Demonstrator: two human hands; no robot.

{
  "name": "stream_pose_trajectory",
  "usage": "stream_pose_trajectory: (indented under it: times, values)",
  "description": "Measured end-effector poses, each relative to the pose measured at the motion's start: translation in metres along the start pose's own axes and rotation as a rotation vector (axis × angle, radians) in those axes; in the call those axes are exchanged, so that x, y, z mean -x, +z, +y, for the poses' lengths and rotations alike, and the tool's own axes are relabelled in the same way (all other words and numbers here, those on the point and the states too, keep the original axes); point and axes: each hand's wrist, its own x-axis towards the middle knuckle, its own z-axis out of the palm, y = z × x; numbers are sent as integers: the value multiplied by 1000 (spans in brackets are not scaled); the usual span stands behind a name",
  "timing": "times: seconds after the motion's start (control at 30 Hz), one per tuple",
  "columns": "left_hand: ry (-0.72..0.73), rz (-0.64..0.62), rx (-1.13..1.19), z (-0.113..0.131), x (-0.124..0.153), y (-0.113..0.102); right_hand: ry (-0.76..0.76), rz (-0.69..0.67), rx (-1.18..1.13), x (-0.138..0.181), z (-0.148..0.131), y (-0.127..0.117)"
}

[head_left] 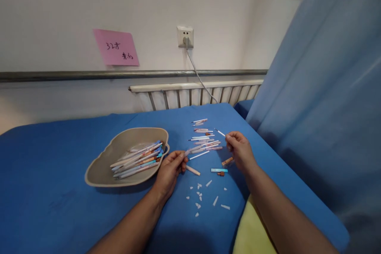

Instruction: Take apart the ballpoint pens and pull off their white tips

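Note:
My right hand [240, 150] pinches a white pen refill [220, 132], its dark tip pointing up and left. My left hand [170, 170] is closed on a pale pen barrel [187, 152] beside the bowl; the fingers hide part of it. Between my hands lie several loose refills [200, 155] and pen barrels in rough rows. A peach barrel [193, 170] rests just right of my left fingers. Below my right hand are an orange-brown pen part [228, 161], a turquoise barrel [219, 170] and a small brown piece [220, 174].
A beige bowl [102, 158] holding several pens [138, 160] stands on the blue-covered table [68, 222]. Small white pieces [199, 194] and cone tips [215, 201] lie scattered near the front. A blue curtain [321, 87] hangs at the right; a radiator [190, 95] runs behind.

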Motion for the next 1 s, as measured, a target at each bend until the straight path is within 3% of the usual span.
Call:
stream_pose_trajectory:
  times: [0.5, 1.0]
  values:
    - [-3, -16, -173, -6, 2, 4, 65, 30, -152, 7, -9, 2]
    - [8, -56, -103, -8, 2, -1, 202, -241, 186, 26, -8, 9]
